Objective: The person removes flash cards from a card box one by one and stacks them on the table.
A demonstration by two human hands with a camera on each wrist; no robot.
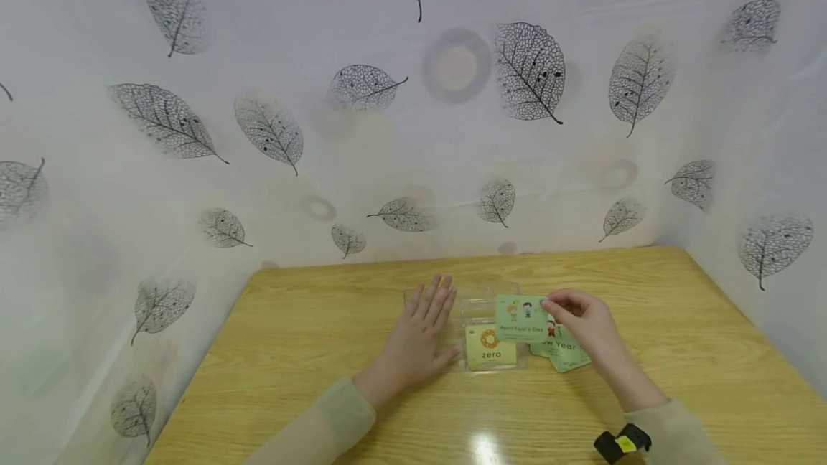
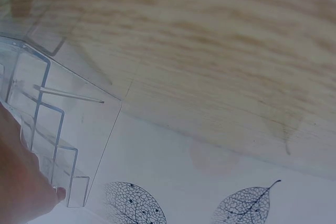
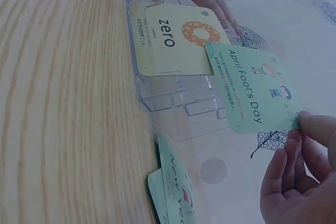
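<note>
My right hand [image 1: 584, 318] pinches a green flash card [image 3: 254, 90] reading "April Fool's Day" by its edge, between thumb and fingers. The card hangs above a clear tiered plastic rack [image 2: 68, 124], partly in front of a yellow "zero" card [image 3: 176, 40]. That yellow card stands in the rack's front tier. On the rack's left side lies my left hand [image 1: 420, 332], its fingers straight and pointing away from me. Green cards [image 1: 565, 350], the top one reading "New Year", lie on the table beside the rack, partly behind my right hand.
The wooden table [image 1: 291, 364] runs back to a white curtain [image 1: 388, 156] with a leaf print, which also closes both sides. A black band [image 1: 622, 443] with a yellow-green patch sits at my right wrist.
</note>
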